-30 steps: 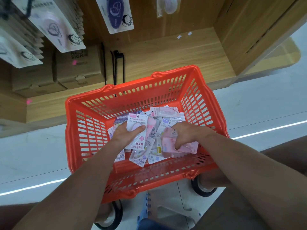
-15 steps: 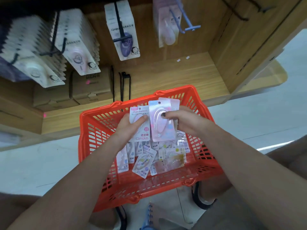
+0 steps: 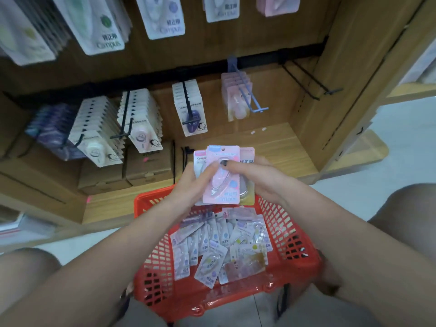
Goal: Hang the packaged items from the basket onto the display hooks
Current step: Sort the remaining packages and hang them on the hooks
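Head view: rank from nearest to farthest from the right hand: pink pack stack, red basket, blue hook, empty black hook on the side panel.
1. pink pack stack: in the right hand, shared with the left hand.
2. red basket: just below the hands.
3. blue hook: above, on the back panel, holding pink packs.
4. empty black hook: upper right, on the side panel.

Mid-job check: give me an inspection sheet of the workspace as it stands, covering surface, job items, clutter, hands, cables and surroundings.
Surface: pale floor with a wooden shelf base behind the basket.
Job's things: red basket holds many loose packages; pink packages, a fanned few, are held up above it; blue hook part filled, black hooks at right bare.
Clutter: cardboard boxes under the hanging stock.
Hands: left hand and right hand both grip the pink packages.
Cables: nothing seen.
Surroundings: wooden display wall with rows of hung packs.
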The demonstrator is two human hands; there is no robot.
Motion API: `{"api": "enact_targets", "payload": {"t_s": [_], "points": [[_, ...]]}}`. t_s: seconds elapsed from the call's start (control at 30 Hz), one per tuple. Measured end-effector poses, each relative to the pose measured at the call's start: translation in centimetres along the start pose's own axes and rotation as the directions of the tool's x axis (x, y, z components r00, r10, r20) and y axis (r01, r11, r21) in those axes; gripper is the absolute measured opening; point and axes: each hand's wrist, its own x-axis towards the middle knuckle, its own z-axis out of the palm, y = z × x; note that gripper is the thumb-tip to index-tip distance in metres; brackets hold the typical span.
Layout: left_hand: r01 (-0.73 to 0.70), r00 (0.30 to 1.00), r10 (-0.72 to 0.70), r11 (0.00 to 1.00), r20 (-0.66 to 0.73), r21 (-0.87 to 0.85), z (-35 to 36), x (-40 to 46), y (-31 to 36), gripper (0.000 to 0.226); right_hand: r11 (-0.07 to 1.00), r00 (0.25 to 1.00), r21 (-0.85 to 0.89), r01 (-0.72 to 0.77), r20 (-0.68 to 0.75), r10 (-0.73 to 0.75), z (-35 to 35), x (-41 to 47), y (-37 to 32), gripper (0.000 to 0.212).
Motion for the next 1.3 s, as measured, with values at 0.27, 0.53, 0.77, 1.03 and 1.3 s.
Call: {"api": "enact_targets", "payload": {"t_s": [0.27,0.53,0.77,1.03,1.3], "points": [[-0.149,0.971,0.143,0.989,0.191,0.016,-1.0,0.1,3.5,0.033,0.997,0.997,0.080,0.013,-0.077,-0.007,0.7,-0.2,-2.2,0.036],[-0.160,0.982,0.155,0.986,0.106,0.037,-1.3,0.5,3.7,0.034,0.998,1.000,0.064,-0.002,0.014,0.001,-1.8,-0.8,-2.1,0.030],[-0.140,0.990,0.139,0.990,0.037,0.019,-0.4,1.5,4.1,0.038,0.995,0.970,0.081,0.055,-0.239,-0.034,-4.4,-0.4,-2.1,0.033],[-0.087,0.996,0.087,0.992,-0.003,0.088,-0.7,2.7,4.0,0.062,0.990,0.959,0.086,0.112,-0.269,-0.085,-5.4,1.7,-3.7,0.030],[-0.056,0.998,0.057,0.985,-0.001,0.163,-0.2,3.3,3.5,0.060,0.986,0.941,0.024,0.167,-0.301,-0.153,-5.0,4.0,-2.5,0.026]]}}
